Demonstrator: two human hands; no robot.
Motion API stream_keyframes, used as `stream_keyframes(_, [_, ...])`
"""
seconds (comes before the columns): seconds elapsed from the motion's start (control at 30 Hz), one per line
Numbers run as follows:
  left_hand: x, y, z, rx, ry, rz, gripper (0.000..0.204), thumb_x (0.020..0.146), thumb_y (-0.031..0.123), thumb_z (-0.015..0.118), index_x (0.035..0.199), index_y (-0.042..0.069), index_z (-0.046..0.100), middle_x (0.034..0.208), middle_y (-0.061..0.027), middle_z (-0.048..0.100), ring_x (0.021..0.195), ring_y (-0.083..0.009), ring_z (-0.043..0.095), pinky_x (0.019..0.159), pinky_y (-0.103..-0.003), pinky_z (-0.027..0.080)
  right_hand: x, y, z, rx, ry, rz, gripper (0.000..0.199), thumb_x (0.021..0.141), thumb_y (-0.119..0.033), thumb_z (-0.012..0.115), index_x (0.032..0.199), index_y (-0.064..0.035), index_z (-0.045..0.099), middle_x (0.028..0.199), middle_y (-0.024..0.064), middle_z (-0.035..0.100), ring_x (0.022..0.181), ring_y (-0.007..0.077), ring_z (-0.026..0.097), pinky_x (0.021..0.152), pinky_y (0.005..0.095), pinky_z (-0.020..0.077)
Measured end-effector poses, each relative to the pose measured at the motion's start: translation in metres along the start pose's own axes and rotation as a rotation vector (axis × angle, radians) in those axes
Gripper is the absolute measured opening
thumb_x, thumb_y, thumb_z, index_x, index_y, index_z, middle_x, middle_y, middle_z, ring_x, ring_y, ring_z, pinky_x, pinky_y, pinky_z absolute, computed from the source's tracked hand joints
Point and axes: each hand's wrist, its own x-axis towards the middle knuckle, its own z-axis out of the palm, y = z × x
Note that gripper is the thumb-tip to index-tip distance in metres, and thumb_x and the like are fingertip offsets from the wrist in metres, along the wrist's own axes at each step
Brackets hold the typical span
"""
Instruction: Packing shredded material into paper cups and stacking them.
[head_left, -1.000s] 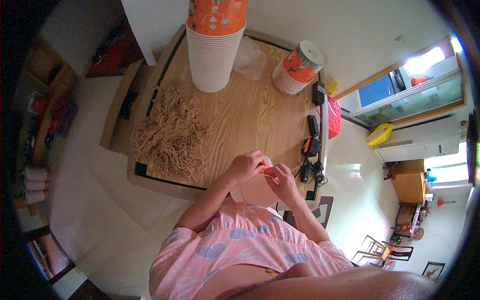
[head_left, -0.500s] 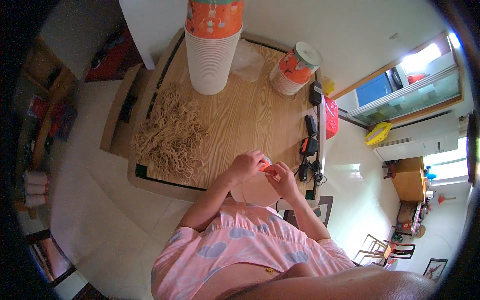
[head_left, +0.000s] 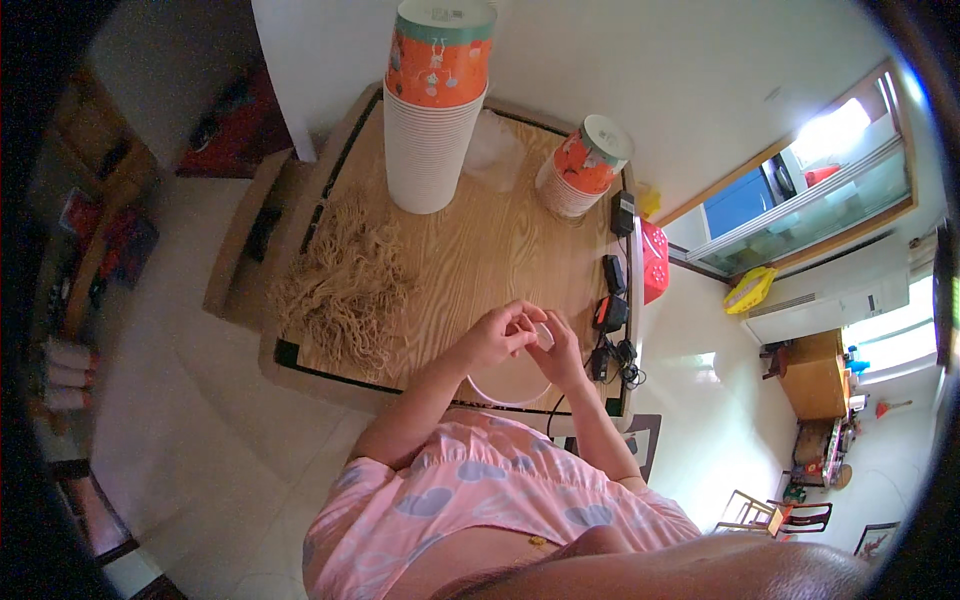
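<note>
Fine finger work at the far side of a cup [head_left: 508, 388]

I have the cup in front of the wearer, at the near edge of the table [head_left: 490, 260], pale rim toward the body; whether it rests there I can't tell. The left hand [head_left: 500, 337] and right hand [head_left: 562, 356] meet over its far side, fingers bent inward; what either one grips is unclear from my end. I judge the step in hand to be close two-handed work on that part; the next move seems to call for small fingertip motions with the cup steady. Farther out I see string [head_left: 345, 295] heaped at left, a tall stack [head_left: 430, 140] behind, a short stack [head_left: 580, 175] and adapters [head_left: 610, 315] at right.
</note>
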Motion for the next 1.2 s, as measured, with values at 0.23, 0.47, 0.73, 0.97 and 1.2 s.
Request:
stream_keyframes(0.23, [-0.017, 0.027, -0.019, 0.416, 0.413, 0.230, 0.023, 0.075, 0.010, 0.059, 0.097, 0.006, 0.054, 0.090, -0.0054, 0.059, 0.085, -0.0163, 0.055, 0.075, -0.029, 0.042, 0.037, -0.036, -0.039, 0.326, -0.643, 0.172, 0.014, 0.082, -0.013, 0.055, 0.079, -0.0010, 0.060, 0.068, 0.0048, 0.059, 0.066, 0.0079, 0.052, 0.059, 0.0257, 0.0438])
stream_keyframes(0.47, [-0.050, 0.002, -0.060, 0.285, 0.798, 0.211, 0.010, 0.080, 0.010, 0.056, 0.089, 0.005, 0.057, 0.084, -0.0015, 0.060, 0.075, -0.0089, 0.054, 0.066, -0.023, 0.042, 0.049, -0.062, -0.046, 0.462, -0.469, 0.266, 0.015, 0.086, -0.010, 0.048, 0.083, -0.0003, 0.059, 0.070, -0.0005, 0.055, 0.068, 0.0060, 0.048, 0.064, 0.0213, 0.0411])
stream_keyframes(0.73, [-0.052, -0.003, -0.052, 0.201, 0.816, 0.188, 0.009, 0.081, 0.012, 0.056, 0.087, 0.005, 0.057, 0.078, -0.0012, 0.058, 0.067, -0.0063, 0.050, 0.061, -0.022, 0.042, 0.053, -0.062, -0.053, 0.571, -0.238, 0.384, 0.014, 0.086, -0.008, 0.047, 0.085, -0.0011, 0.059, 0.082, 0.0055, 0.060, 0.078, 0.0107, 0.053, 0.070, 0.0255, 0.0431])
stream_keyframes(0.97, [-0.038, -0.014, -0.041, 0.296, 0.844, 0.211, 0.027, 0.074, 0.018, 0.065, 0.095, 0.005, 0.054, 0.088, -0.0049, 0.058, 0.078, -0.0135, 0.053, 0.069, -0.028, 0.042, 0.043, -0.065, -0.040, 0.688, -0.212, 0.320, 0.016, 0.090, -0.016, 0.043, 0.088, -0.0050, 0.056, 0.052, -0.0089, 0.033, 0.045, -0.0002, 0.029, 0.040, 0.0165, 0.0209])
stream_keyframes(1.2, [-0.023, -0.083, -0.051, 0.569, 0.740, 0.047, 0.073, 0.062, 0.023, 0.075, 0.120, 0.003, 0.036, 0.106, -0.0197, 0.051, 0.098, -0.0306, 0.050, 0.082, -0.039, 0.041, 0.032, -0.073, -0.030, 0.851, -0.273, 0.459, 0.016, 0.091, -0.015, 0.040, 0.093, -0.0035, 0.051, 0.053, -0.0085, 0.031, 0.043, 0.0012, 0.027, 0.040, 0.0169, 0.0209])
